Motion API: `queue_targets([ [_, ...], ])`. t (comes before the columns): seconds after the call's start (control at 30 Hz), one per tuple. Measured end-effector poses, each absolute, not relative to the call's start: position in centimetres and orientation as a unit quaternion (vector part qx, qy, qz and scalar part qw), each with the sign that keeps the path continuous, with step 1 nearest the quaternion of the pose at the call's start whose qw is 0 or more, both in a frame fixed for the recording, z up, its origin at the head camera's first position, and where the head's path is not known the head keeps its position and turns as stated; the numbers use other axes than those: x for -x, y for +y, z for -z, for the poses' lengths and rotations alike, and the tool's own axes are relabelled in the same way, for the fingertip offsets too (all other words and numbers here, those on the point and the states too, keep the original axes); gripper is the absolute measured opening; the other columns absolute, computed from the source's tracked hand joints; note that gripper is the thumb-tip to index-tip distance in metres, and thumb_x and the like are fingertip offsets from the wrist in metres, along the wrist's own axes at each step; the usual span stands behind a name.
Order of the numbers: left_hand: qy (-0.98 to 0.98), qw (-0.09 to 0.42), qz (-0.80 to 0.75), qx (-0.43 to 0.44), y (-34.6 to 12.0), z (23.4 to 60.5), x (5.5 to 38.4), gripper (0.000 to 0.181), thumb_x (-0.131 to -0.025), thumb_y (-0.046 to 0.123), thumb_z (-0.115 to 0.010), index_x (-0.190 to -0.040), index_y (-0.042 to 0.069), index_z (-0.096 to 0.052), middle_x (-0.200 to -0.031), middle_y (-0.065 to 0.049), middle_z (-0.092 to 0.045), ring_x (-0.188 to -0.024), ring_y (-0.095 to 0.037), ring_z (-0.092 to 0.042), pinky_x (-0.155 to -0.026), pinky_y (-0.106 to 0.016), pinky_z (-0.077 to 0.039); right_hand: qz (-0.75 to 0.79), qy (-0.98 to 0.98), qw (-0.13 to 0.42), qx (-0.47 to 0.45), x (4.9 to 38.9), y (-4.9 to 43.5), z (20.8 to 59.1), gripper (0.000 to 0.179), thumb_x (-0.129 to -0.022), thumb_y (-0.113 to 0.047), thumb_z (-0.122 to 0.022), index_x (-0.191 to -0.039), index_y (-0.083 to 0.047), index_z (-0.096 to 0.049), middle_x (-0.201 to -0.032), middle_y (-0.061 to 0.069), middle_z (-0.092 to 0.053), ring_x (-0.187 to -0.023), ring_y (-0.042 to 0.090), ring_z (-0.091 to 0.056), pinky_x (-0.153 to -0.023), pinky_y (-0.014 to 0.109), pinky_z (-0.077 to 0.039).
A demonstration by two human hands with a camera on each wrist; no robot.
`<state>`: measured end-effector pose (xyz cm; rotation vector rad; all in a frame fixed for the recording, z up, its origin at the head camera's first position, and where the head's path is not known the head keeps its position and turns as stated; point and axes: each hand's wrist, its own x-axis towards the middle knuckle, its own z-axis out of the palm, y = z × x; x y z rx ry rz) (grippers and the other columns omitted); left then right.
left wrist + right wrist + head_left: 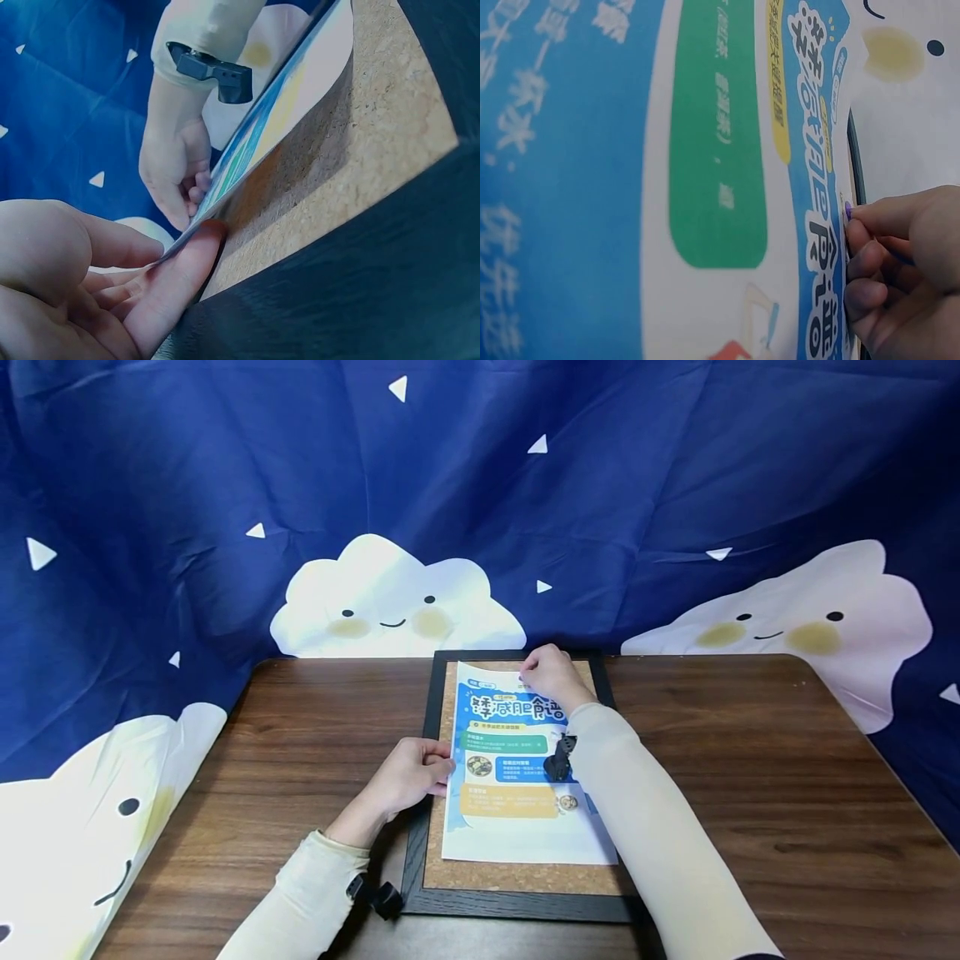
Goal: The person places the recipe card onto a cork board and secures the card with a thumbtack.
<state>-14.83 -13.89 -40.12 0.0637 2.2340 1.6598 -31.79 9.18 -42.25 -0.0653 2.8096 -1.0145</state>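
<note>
A printed paper poster (510,768) with blue, green and orange panels lies over a cork board (517,877) in a black frame. My left hand (408,777) pinches the poster's left edge between thumb and fingers; in the left wrist view that edge is lifted off the cork (405,97). At the poster's top edge, right of middle, my right hand (555,677) pinches a small purple push pin (848,211) between thumb and forefinger. Most of the pin is hidden by the fingers. The right forearm covers part of the poster's right side.
The board rests on a brown wooden table (720,752), its far side near the table's back edge. Behind hangs a blue cloth (465,468) with white clouds and triangles. Each wrist wears a small black camera (558,758).
</note>
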Motion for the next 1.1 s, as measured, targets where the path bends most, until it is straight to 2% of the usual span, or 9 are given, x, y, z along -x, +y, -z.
queue_targets([
  [0.23, 0.792, 0.179, -0.583, -0.019, -13.8, 40.2, 15.0, 0.024, -0.095, -0.001, -0.051, -0.114, -0.013, -0.058, -0.098, -0.024, -0.068, -0.083, -0.028, -0.07, -0.073, -0.038, -0.058, 0.343, 0.936, 0.075, 0.014, 32.0, 9.4, 42.3, 0.012, -0.093, -0.018, -0.06, -0.095, -0.011, -0.07, -0.098, 0.006, -0.064, -0.092, 0.024, -0.055, -0.089, 0.039, -0.044],
  [0.47, 0.779, 0.176, -0.601, -0.026, -14.4, 42.9, 16.0, 0.027, -0.095, 0.001, -0.052, -0.119, -0.01, -0.058, -0.098, -0.023, -0.068, -0.082, -0.028, -0.07, -0.071, -0.037, -0.058, 0.339, 0.937, 0.079, 0.023, 31.4, 10.2, 42.3, 0.016, -0.095, -0.021, -0.057, -0.101, -0.011, -0.068, -0.102, 0.006, -0.061, -0.097, 0.025, -0.05, -0.092, 0.041, -0.042],
  [0.7, 0.763, 0.16, -0.626, -0.023, -15.1, 43.3, 16.1, 0.027, -0.092, -0.002, -0.056, -0.118, -0.01, -0.057, -0.093, -0.022, -0.069, -0.078, -0.027, -0.07, -0.07, -0.036, -0.058, 0.361, 0.929, 0.06, 0.063, 30.4, 13.0, 42.5, 0.023, -0.096, -0.028, -0.055, -0.105, -0.009, -0.066, -0.095, 0.007, -0.064, -0.083, 0.022, -0.058, -0.078, 0.034, -0.048],
  [0.87, 0.771, 0.149, -0.619, -0.013, -15.9, 43.0, 16.4, 0.024, -0.093, 0.0, -0.056, -0.115, -0.009, -0.058, -0.091, -0.02, -0.068, -0.077, -0.026, -0.07, -0.07, -0.035, -0.058, 0.377, 0.921, 0.054, 0.083, 29.1, 14.9, 42.4, 0.024, -0.097, -0.028, -0.054, -0.107, -0.008, -0.065, -0.092, 0.009, -0.066, -0.077, 0.02, -0.064, -0.069, 0.03, -0.052],
  [1.1, 0.801, 0.077, -0.592, -0.04, -17.6, 42.5, 16.7, 0.026, -0.096, 0.006, -0.054, -0.119, -0.007, -0.057, -0.093, -0.019, -0.068, -0.081, -0.028, -0.069, -0.071, -0.034, -0.058, 0.416, 0.902, 0.036, 0.111, 26.5, 17.1, 41.2, 0.024, -0.097, -0.025, -0.054, -0.107, -0.005, -0.065, -0.09, 0.015, -0.069, -0.075, 0.027, -0.064, -0.062, 0.03, -0.053],
])
